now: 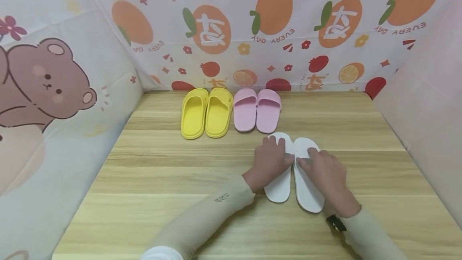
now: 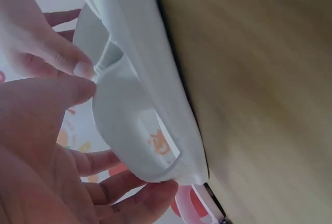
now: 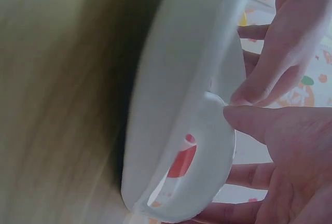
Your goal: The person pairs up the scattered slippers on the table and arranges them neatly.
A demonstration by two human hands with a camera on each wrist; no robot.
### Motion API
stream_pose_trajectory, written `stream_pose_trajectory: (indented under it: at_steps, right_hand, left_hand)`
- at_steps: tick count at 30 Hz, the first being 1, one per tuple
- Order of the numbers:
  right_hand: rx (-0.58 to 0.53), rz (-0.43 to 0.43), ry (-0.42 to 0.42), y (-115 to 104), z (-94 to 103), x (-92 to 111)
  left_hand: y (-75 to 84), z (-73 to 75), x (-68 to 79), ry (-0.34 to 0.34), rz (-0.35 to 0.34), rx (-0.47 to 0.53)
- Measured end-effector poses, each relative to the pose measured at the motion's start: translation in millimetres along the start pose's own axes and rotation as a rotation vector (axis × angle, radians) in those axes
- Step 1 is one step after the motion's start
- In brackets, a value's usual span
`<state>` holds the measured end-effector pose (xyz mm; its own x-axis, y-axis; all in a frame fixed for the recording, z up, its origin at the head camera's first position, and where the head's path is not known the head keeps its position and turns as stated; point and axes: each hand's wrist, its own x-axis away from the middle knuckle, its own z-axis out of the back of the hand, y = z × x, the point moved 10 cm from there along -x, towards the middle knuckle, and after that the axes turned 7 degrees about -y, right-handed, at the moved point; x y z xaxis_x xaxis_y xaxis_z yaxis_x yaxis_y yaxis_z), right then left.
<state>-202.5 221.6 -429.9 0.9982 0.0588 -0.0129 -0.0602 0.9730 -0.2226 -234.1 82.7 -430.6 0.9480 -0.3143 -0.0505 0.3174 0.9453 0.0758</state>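
Two white slippers stand side by side on the wooden floor, toes pointing away from me. On the left white slipper (image 1: 279,189), my left hand (image 1: 271,160) grips the strap (image 2: 122,117), thumb on its inner edge and fingertips over its outer front. My right hand (image 1: 327,171) holds the strap (image 3: 207,151) of the right white slipper (image 1: 309,196) in the same way. Both thumbs come close together where the slippers nearly meet. The slippers' heels flare slightly apart. Much of each strap is hidden under the hands in the head view.
Against the back fabric wall (image 1: 234,63) stand a pair of yellow slippers (image 1: 206,117) and, just right of them, a pair of pink slippers (image 1: 257,113). Fabric also hangs at the left (image 1: 108,51) and right (image 1: 415,91). Wood-grain boards (image 1: 162,187) cover the surface.
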Motion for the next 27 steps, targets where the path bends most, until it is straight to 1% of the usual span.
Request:
stream_pose_trajectory:
  at_steps: [5,8,12,17,23,27]
  right_hand:
    - [0.000,-0.021,-0.036,11.8,2.7,-3.3]
    - [0.011,-0.014,-0.054,15.3,4.6,-6.6]
    - [0.006,-0.016,-0.065,20.9,5.5,-12.7]
    - [-0.019,-0.051,-0.067,34.4,5.5,-19.7]
    - [-0.051,-0.097,-0.073,47.6,4.9,-30.0]
    - [-0.057,-0.100,-0.076,52.4,5.0,-40.0]
  left_hand:
    - [14.5,1.5,-2.3,0.000,-0.025,-0.017]
    - [20.0,2.4,-4.0,-0.004,-0.036,-0.031]
    - [26.8,0.2,-5.8,-0.041,-0.058,-0.030]
    - [40.4,-3.5,-8.6,-0.087,-0.102,-0.015]
    - [50.6,-5.0,-21.1,-0.101,-0.122,0.055]
    - [53.4,-6.8,-31.2,-0.117,-0.123,0.054]
